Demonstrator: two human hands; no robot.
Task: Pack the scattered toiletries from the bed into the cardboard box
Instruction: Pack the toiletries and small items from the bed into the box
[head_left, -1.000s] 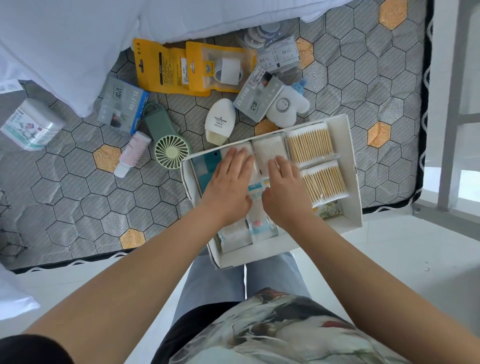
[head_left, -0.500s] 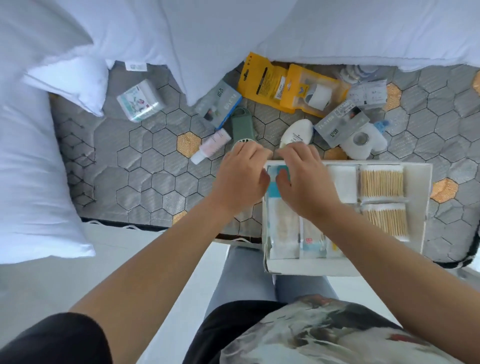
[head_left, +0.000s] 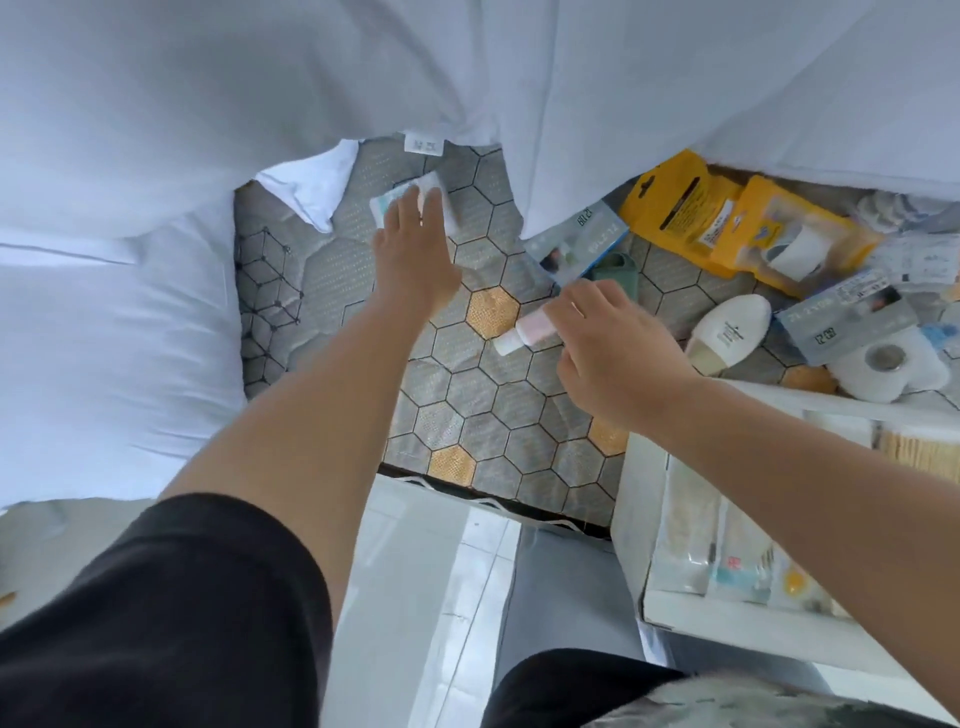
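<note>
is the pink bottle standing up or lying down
Lying down: the pink bottle rests on its side on the mattress, cap pointing left.

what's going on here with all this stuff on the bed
A person is packing toiletries into the cardboard box at the right, which already holds cotton swabs and packets. The left hand reaches out, straight fingers on a white tub by the pillows. The right hand curls over a pink bottle; a firm grip is not clear. Yellow packs lie on the mattress.

Two hands, one box, two yellow packs, one pink bottle.
</note>
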